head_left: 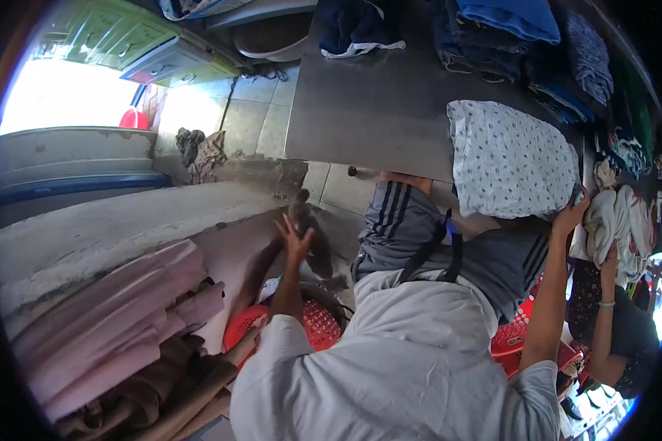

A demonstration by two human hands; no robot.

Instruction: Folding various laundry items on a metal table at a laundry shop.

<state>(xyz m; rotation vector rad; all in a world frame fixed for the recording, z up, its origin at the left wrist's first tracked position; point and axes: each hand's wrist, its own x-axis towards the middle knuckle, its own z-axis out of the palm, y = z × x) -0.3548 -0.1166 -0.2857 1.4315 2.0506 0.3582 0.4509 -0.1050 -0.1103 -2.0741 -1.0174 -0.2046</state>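
My left hand [296, 239] is raised to the left of my knees with its fingers spread, and nothing is in it. A shadow falls on the pale wall beside it. My right hand [570, 214] grips the near right corner of a folded white cloth with small dark prints [513, 158]. This cloth lies flat at the near right part of the dark table [375, 110], its front edge hanging slightly over the table's edge. Some of the right fingers are hidden at the cloth's corner.
Folded dark and blue garments [485, 37] are stacked at the table's far right; a dark garment [357, 29] lies at the back. Red baskets [320, 323] stand by my sides. Pink fabric [125, 316] lies left. At right, another person's arm [607, 323] reaches to white cloths [618, 220].
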